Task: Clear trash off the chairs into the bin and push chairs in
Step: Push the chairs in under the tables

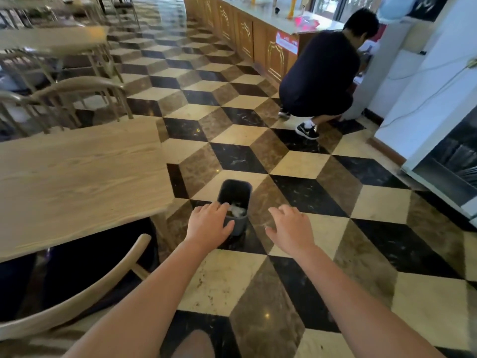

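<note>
A small dark grey bin stands on the tiled floor just past the corner of the near wooden table, with pale crumpled trash inside. My left hand hovers over the bin's near rim, fingers spread, holding nothing. To the bin's right, over the floor, my right hand is also open and holds nothing. A wooden chair with a curved back and a dark seat sits at the table's near side, at my lower left.
More chairs and another table stand at the far left. A person in dark clothes crouches at the back right beside a wooden counter. A white cabinet lines the right side.
</note>
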A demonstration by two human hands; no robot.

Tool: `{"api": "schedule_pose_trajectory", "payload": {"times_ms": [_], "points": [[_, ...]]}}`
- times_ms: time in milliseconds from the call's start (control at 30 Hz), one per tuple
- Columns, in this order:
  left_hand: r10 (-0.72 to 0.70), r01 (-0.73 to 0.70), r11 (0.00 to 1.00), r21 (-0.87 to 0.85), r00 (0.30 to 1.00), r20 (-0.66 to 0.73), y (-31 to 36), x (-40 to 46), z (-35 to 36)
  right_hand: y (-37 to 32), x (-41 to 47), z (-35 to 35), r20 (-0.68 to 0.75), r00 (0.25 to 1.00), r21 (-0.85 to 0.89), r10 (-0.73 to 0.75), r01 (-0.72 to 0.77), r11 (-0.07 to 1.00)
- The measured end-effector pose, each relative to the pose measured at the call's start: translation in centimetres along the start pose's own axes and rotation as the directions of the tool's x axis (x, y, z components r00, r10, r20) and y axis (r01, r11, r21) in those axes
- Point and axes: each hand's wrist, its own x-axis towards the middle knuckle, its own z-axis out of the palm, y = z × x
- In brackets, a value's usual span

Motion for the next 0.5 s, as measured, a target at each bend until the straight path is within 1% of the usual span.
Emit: {"api": "schedule_pose_trajectory", "payload": {"times_ms": [100,233,400,500], "points": [[-0.039,0.039,0.999,0.012,0.999,0.02,1.1,2.4,0.9,2.6,2.6,0.3,0.037,0.999,-0.004,-0.019,0.019,1.0],[-0.076,0.075,0.997,0.021,0.997,0.033,1.9,7.3,2.0,5.7,8.3,0.9,0.045,0.998,-0.018,-0.043,0.044,0.999],[-0.123,0.123,0.992,0.016,0.992,0.005,1.6,15.9,2.7,8.8,17.8,0.0,0.018,0.994,-0.048,-0.109,0.11,0.993],[-0.154,0.154,0.988,0.004,0.988,-0.01,1.7,21.6,2.2,10.3,23.1,-1.6,0.035,0.991,-0.062,-0.131,0.133,0.989]]}}
